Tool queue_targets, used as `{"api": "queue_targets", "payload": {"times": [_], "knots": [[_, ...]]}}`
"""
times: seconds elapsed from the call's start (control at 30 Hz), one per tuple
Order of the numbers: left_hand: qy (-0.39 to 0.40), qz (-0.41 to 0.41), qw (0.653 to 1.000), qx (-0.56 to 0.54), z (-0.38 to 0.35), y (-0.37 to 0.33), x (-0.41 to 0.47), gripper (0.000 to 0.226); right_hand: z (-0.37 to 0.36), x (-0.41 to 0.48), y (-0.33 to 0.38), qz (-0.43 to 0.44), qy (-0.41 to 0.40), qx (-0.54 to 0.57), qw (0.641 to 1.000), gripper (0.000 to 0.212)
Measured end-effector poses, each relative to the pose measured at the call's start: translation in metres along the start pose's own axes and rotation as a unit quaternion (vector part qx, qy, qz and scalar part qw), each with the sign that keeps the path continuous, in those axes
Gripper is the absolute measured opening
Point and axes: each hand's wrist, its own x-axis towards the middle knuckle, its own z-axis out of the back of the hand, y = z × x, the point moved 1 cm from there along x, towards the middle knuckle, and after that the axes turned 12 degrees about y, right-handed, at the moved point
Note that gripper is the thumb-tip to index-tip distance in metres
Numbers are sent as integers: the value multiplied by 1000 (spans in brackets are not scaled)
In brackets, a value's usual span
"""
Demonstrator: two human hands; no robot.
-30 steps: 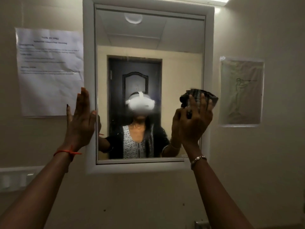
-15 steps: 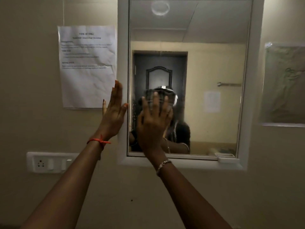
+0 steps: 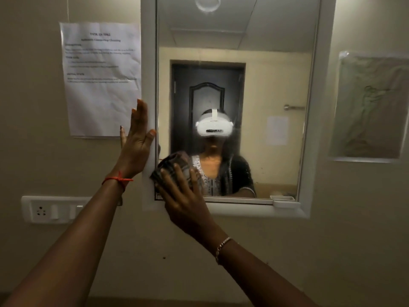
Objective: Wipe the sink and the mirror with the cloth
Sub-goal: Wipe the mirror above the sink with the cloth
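A white-framed mirror [image 3: 276, 89] hangs on the beige wall straight ahead. My right hand [image 3: 186, 200] presses a dark checked cloth [image 3: 174, 165] flat against the glass at its lower left corner. My left hand [image 3: 137, 142] rests open with fingers up against the mirror's left frame. The sink is out of view.
A printed paper sheet [image 3: 101, 78] is taped to the wall left of the mirror. A plastic-covered drawing [image 3: 369, 107] hangs on the right. A white socket and switch plate [image 3: 53, 209] sits low on the left. A small white shelf [image 3: 286, 203] juts from the frame's bottom right.
My right hand has swept the cloth from the mirror's right side across to the left and down to the lower left corner. My left hand stays on the left frame.
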Motion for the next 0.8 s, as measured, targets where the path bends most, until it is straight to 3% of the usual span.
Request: {"api": "queue_targets", "payload": {"times": [0.17,0.37,0.63,0.8], "knots": [[-20,16,999,21,-2,-7,-2,60,3,-16,2,17,41,-9,999,43],[-30,29,998,45,-4,-12,-3,59,18,3,-47,121,14,-87,989,38],[-33,24,998,45,-6,-11,-2,60,55,57,-113,-34,-38,46,998,48],[-38,25,998,48,-7,-10,-2,60,36,23,-93,27,0,38,999,45]]}}
